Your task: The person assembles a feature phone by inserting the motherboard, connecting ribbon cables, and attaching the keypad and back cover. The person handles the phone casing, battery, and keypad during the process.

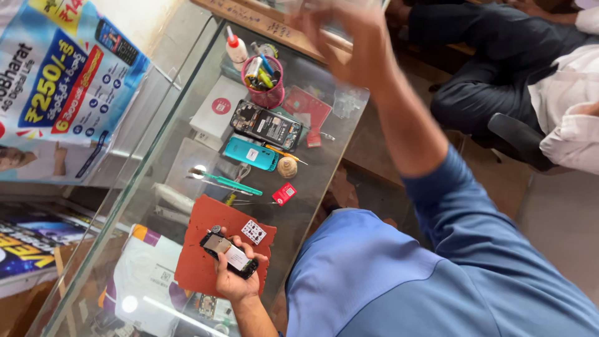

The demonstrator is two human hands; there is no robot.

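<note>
- Head view: left hand (236, 274) is clamped on the small opened black phone (229, 254), long axis diagonal over the rust-red mat (199, 249).
- Right hand (343, 37) is raised far off, blurred; grip impossible to tell.

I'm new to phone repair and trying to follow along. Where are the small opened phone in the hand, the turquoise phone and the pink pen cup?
small opened phone (228, 251): head view, on its exposed inside.
turquoise phone (250, 153): head view, middle of its back.
pink pen cup (267, 95): head view, on its mesh wall.
</note>
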